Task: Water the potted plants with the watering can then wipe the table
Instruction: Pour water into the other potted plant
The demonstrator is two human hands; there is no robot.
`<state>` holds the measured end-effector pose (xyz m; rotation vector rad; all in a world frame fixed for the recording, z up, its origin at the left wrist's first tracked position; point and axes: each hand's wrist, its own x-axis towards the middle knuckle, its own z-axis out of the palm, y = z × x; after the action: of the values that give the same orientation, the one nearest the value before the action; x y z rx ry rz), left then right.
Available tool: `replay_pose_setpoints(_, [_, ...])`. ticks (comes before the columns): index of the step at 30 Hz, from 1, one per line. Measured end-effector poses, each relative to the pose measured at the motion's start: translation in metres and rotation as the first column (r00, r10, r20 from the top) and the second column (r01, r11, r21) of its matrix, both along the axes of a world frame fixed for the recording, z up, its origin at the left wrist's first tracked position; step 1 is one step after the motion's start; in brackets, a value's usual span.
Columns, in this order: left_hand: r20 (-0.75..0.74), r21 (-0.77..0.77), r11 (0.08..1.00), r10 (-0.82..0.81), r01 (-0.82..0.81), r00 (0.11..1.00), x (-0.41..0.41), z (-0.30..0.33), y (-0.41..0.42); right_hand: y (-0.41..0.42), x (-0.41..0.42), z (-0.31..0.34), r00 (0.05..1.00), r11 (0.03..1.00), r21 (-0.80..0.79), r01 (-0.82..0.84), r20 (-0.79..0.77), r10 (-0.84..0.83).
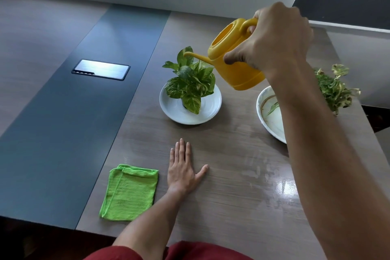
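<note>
Overhead, our right hand [272, 36] grips the handle of the smooth yellow plastic watering can [234, 63], tilted with its thin spout above the variegated leafy plant [190, 80] in a round white saucer [175, 112]. Our left hand [182, 167] lies flat, fingers straight, on the wood-grain table [221, 186] beside the fuzzy green cloth [129, 193]. Our forearm hides much of a second plant [335, 88] and its bowl [272, 116]. Wet streaks glisten near the table's right edge.

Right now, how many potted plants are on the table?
2. One leafy plant stands on a white saucer mid-table under the watering can spout; a second plant sits right, partly hidden by the forearm.
</note>
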<state>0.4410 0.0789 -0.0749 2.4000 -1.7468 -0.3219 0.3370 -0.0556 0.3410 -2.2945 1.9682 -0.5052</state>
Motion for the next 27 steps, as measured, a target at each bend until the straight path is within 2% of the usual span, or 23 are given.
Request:
replay_pose_setpoints(3, [0.005, 0.005, 1.0, -0.003, 0.003, 1.0, 0.0, 0.0, 0.0, -0.005, -0.005, -0.003, 0.998, 0.999, -0.016, -0.028, 0.06, 0.029])
replay_pose_setpoints(21, [0.003, 0.026, 1.0, -0.01, 0.01, 1.0, 0.0, 0.001, -0.001, 0.003, -0.031, -0.031, 0.994, 1.0, -0.028, -0.007, 0.111, 0.01])
replay_pose_setpoints(27, [-0.007, 0.06, 0.998, -0.021, 0.021, 1.0, 0.002, 0.005, -0.001, 0.012, -0.052, -0.064, 0.951, 1.0, 0.01, -0.007, 0.308, 0.004])
